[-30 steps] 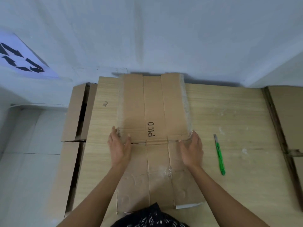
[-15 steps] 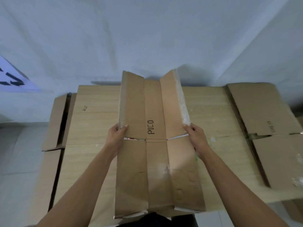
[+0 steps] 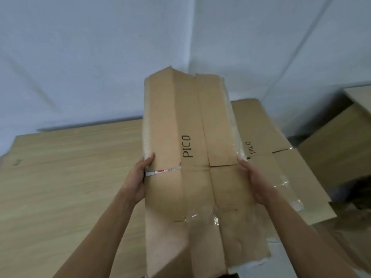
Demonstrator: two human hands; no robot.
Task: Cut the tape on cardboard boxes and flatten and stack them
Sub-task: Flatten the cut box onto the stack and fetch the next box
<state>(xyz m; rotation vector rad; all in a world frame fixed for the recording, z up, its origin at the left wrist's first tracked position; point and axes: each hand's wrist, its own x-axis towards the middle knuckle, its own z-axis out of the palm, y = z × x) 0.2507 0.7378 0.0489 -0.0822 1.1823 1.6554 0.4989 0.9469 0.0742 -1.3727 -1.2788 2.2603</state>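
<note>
The flattened brown cardboard box marked PICO was held at frame centre above the pale wooden table. The left hand clasped its left edge and the right hand its right edge. A stack of flattened brown boxes lay at right.

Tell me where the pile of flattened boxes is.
In the head view, the pile of flattened boxes lies at the right end of the wooden table, just right of the held box.

One view only: wide-angle cam worn on person's head, facing fwd & slightly down across wooden table toward pale wall; v. close to flattened box, which fills centre frame.
</note>
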